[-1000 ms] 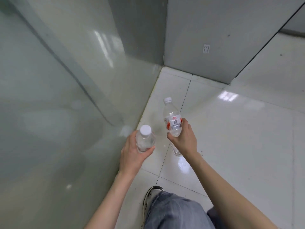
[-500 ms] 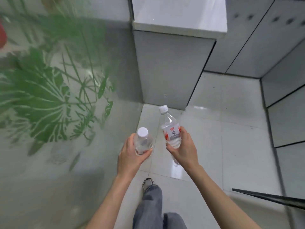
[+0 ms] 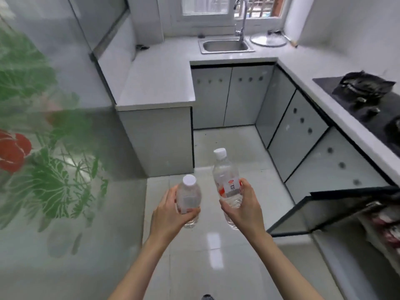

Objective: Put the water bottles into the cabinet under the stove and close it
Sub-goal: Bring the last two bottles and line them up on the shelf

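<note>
Frosted glass, printed with green leaves and a red flower, is spread over the left side as a tall panel [image 3: 54, 169]. A white countertop [image 3: 160, 83] is wrapped around the kitchen in a U, and grey cabinet doors [image 3: 229, 98] are set beneath it. A black stove [image 3: 368, 100] is let into the right run of the counter. Under it, the cabinet [image 3: 381, 219] is seen with its door [image 3: 303, 215] swung out over the tiled floor; blurred items are stacked inside. A steel sink [image 3: 225, 46] is sunk into the far counter below the window.

Both water bottles are held up over the floor, outside the cabinet and to the left of its open door. The left bottle [image 3: 188, 198] is gripped around its body by the left hand [image 3: 166, 215], fingers curled. The right bottle [image 3: 225, 178], red-labelled and tilted slightly, is gripped likewise by the right hand [image 3: 244, 211]. Both bottles are closed with white caps.
</note>
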